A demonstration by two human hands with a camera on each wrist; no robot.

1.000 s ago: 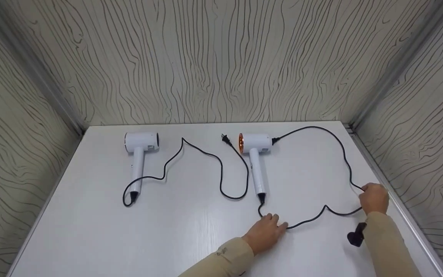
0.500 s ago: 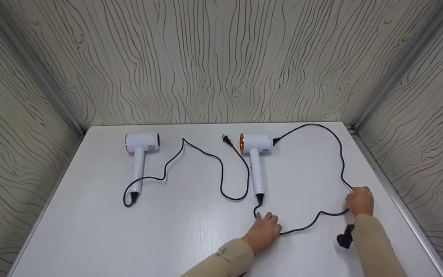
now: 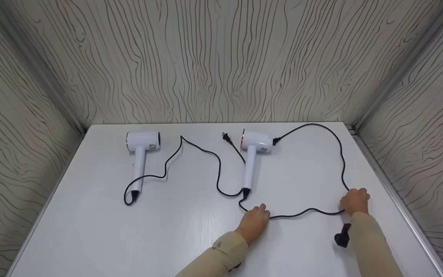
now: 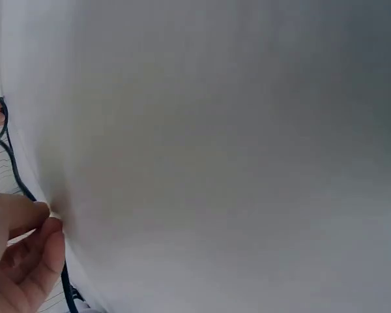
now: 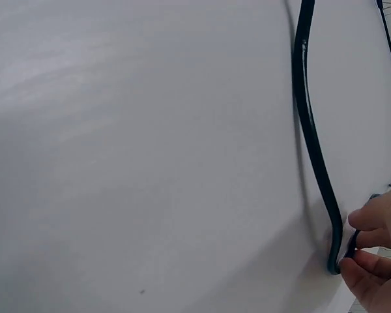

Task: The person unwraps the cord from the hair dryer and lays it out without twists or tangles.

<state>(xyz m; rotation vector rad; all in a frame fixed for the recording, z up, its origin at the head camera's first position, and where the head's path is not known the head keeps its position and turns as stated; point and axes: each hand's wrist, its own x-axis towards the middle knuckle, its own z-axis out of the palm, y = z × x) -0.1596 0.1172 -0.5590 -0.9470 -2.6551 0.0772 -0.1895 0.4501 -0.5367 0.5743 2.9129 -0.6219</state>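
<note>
A white hair dryer [image 3: 258,141] lies on the table, its handle slanting down to the left and covering part of another cord. Below that handle my left hand [image 3: 253,224] pinches the dryer's black power cord [image 3: 298,212]. Farther right, the same cord is gripped in my right hand [image 3: 355,201], and from there it curves back to the plug [image 3: 276,141] beside the dryer's head. Thumb and fingertips meet on the cord in the left wrist view. In the right wrist view the cord [image 5: 306,98] makes a tight bend at the fingers of my right hand [image 5: 378,254].
A second white hair dryer [image 3: 143,141] lies at the left of the white table [image 3: 160,238]. Its wavy cord [image 3: 219,169] runs right to a two-pin plug [image 3: 226,137]. Patterned walls [image 3: 206,61] stand behind and at both sides. A black device [image 3: 342,239] hangs by the right sleeve.
Both hands have shifted left with the cord. The right dryer's handle has swung left and now lies over the other dryer's cord. The stretch between the hands looks straighter.
</note>
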